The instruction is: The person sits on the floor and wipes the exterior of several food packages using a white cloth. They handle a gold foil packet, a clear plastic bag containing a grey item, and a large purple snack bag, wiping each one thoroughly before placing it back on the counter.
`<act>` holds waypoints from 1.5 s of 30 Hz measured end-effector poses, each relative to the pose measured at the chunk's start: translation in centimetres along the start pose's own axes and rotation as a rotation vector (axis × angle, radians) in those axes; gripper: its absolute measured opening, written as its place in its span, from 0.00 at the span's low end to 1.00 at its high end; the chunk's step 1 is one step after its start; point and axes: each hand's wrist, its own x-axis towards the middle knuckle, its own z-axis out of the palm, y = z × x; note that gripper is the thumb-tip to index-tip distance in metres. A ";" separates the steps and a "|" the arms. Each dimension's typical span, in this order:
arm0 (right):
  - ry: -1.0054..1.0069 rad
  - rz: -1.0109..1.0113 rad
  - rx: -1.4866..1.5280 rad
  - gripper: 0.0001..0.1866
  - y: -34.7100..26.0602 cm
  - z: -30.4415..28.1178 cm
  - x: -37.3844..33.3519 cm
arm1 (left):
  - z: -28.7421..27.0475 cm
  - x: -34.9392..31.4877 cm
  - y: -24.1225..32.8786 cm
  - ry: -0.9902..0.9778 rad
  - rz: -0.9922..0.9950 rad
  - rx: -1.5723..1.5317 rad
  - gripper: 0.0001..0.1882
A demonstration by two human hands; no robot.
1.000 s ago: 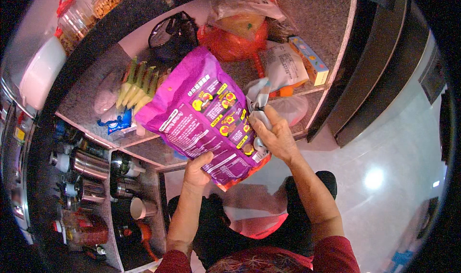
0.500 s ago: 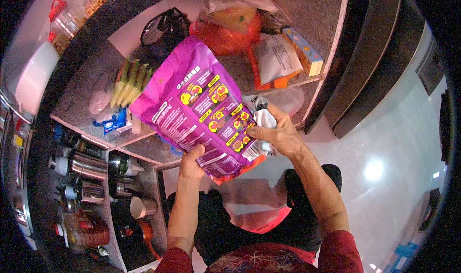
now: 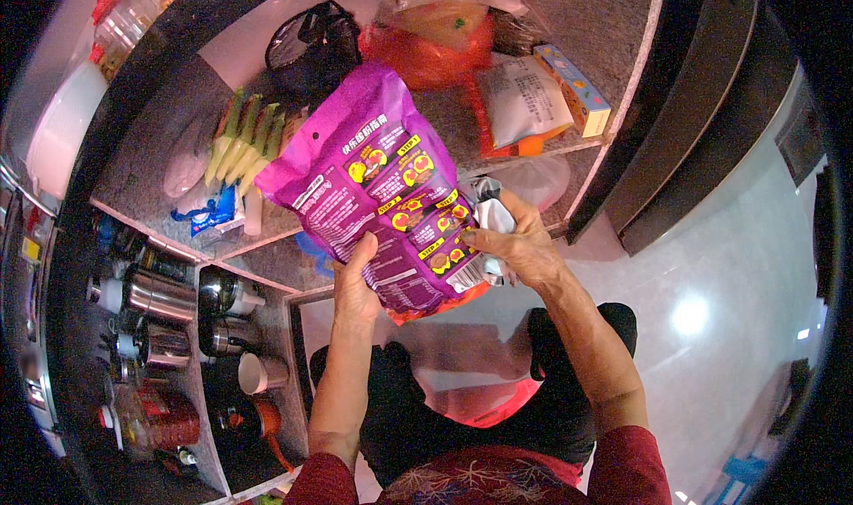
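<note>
A large purple food pouch (image 3: 355, 194) with yellow pictures on its back is held in front of me, tilted to the left. At its lower left edge my left hand (image 3: 357, 283) grips it, thumb on the printed face and the other fingers hidden behind. My right hand (image 3: 515, 243) is closed on the right side of the pouch, together with a crumpled silver packet (image 3: 490, 210). The thumb presses on the pouch's printed side near the barcode. A strip of orange-red shows along the pouch's bottom edge.
Ahead, a stone shelf bears a black plastic bag (image 3: 313, 47), a red bag (image 3: 435, 56), a white packet (image 3: 524, 101), a narrow box (image 3: 573, 89), green-and-white stalks (image 3: 242, 141) and a blue packet (image 3: 209, 214). Lower left shelves hold steel pots (image 3: 160, 296) and an oil jug (image 3: 160, 421).
The pouch has shifted slightly right and up in view and turned a little more upright. My left thumb sits higher on its face. Both hands keep their hold.
</note>
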 end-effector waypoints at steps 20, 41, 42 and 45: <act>-0.093 0.024 -0.046 0.18 1.5 0.2 0.3 | 0.9 -0.2 2.6 0.057 0.143 0.084 0.16; 0.167 -0.801 -0.988 0.21 1.3 6.7 1.3 | 3.5 -2.0 1.0 0.162 0.258 0.235 0.16; 0.100 -0.852 -1.106 0.21 1.1 7.1 1.2 | 2.6 -1.9 0.5 0.172 0.234 0.313 0.17; -0.057 -1.001 -1.253 0.21 0.0 9.4 0.6 | 0.0 -1.5 -1.5 0.158 0.275 0.379 0.19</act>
